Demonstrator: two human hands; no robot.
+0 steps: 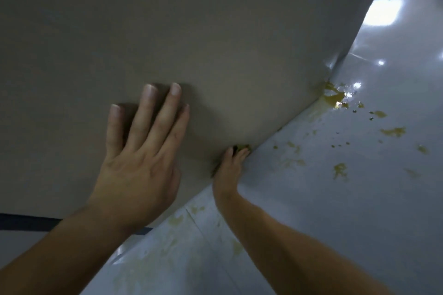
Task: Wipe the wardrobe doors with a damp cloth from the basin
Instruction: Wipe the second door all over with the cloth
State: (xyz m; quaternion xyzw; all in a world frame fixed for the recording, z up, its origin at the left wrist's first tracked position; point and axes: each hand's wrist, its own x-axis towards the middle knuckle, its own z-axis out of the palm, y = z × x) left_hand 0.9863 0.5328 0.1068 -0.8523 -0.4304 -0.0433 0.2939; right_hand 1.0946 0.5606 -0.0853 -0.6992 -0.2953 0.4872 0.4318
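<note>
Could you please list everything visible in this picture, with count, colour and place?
door: one, matt taupe, fills the upper left.
glossy surface: one, grey, right and bottom, reflecting lights.
stains: many, yellowish, scattered over the glossy surface, thickest beside the door's edge.
strip: one, dark blue, lower left, under the door.
bit: one, dark olive, at the right fingertips; cloth or not, unclear.
left hand: one, flat on the door, fingers straight.
right hand: one, at the door's edge; grip unclear.
</note>
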